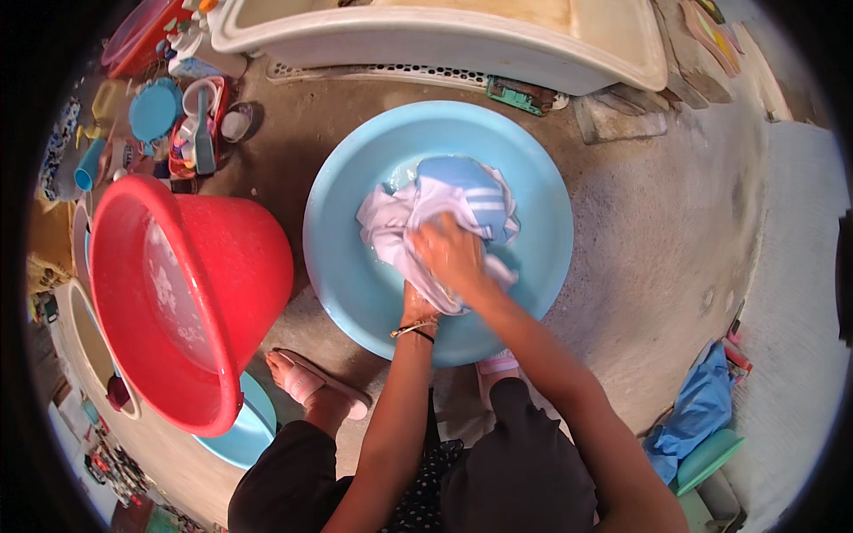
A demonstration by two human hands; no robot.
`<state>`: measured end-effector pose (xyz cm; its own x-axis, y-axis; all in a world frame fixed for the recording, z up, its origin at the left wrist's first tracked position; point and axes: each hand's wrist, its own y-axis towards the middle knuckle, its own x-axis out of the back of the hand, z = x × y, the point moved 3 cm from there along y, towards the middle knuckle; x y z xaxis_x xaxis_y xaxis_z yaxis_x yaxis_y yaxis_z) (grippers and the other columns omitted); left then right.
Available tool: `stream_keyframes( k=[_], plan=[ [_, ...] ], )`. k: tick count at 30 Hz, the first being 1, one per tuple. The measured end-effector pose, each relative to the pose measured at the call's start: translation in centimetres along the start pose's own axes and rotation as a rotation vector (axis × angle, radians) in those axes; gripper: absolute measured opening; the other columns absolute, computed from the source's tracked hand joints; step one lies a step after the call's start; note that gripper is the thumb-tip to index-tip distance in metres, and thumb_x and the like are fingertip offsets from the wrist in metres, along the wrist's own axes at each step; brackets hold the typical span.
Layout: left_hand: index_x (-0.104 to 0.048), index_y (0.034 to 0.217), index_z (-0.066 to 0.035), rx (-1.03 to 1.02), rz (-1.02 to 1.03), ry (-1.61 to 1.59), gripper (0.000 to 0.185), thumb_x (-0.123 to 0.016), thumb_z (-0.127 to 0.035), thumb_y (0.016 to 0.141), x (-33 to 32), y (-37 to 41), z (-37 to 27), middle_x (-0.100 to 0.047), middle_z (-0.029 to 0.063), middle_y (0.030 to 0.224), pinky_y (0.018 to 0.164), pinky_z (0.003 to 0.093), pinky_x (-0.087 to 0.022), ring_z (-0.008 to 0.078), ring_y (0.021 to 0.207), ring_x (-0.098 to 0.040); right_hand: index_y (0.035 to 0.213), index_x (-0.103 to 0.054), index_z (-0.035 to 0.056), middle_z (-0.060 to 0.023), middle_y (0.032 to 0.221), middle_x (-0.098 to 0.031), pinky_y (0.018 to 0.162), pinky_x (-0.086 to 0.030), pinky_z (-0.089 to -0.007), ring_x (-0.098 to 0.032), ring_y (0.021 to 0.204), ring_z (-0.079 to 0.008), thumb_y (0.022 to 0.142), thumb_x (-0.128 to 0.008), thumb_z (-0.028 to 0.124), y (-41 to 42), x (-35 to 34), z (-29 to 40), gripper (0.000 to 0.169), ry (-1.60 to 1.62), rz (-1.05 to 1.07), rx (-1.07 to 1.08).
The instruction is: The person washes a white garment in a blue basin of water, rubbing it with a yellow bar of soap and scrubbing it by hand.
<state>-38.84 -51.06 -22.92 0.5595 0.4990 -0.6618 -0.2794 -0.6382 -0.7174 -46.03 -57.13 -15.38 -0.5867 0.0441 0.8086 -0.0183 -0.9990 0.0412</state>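
Note:
A wet garment (pixel 400 223), pale pinkish-white with a light blue part and white stripes, lies bunched in a light blue plastic basin (pixel 346 320). There is some water with suds under it. My left hand (pixel 418 303) holds the garment from below; the cloth covers its fingers, and thin bracelets circle the wrist. From above, my right hand (pixel 453 253) presses on the same cloth with curled fingers, blurred by motion.
On the left, a large red plastic tub (pixel 253 260) tilts on its side, beside another blue basin (pixel 250 426). Beyond the basin stands a white trough (pixel 440 40). Bottles and a red basket (pixel 176 156) crowd the upper left. A blue cloth (pixel 696 406) lies at lower right.

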Motion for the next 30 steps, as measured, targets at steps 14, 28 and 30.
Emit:
stream_keyframes(
  k=[14, 28, 30],
  plan=[
    [-0.036, 0.133, -0.013, 0.112, 0.175, -0.312, 0.045, -0.030, -0.039, 0.096, 3.0, 3.1, 1.4, -0.048, 0.0094, 0.125, 0.093, 0.0422, -0.042, 0.0255, 0.112, -0.049, 0.071, -0.059, 0.0095, -0.0140, 0.075, -0.058, 0.045, -0.045, -0.0414, -0.057, 0.052, -0.0324, 0.082, -0.060, 0.030, 0.2, -1.7, 0.4, 0.023, -0.135, 0.099, 0.085],
    [-0.041, 0.128, -0.010, 0.155, -0.207, -0.179, 0.047, -0.036, -0.042, 0.094, -1.4, 1.8, -1.5, -0.053, 0.0096, 0.117, 0.086, 0.0423, -0.047, 0.0259, 0.103, -0.056, 0.071, -0.054, 0.0095, -0.0118, 0.075, -0.055, 0.040, -0.045, -0.0411, -0.054, 0.047, -0.0302, 0.080, -0.062, 0.025, 2.6, -2.8, -0.6, 0.020, -0.218, -0.073, 0.244],
    [-0.040, 0.129, -0.009, 0.093, -0.185, -0.161, 0.048, -0.036, -0.042, 0.094, -2.6, 1.7, -1.3, -0.054, 0.0095, 0.118, 0.086, 0.0419, -0.048, 0.0253, 0.103, -0.056, 0.072, -0.056, 0.0084, -0.0159, 0.084, -0.056, 0.039, -0.043, -0.0396, -0.056, 0.050, -0.0299, 0.084, -0.056, 0.026, 7.6, -3.6, -0.8, 0.021, -0.244, -0.066, 0.093]
  ],
)
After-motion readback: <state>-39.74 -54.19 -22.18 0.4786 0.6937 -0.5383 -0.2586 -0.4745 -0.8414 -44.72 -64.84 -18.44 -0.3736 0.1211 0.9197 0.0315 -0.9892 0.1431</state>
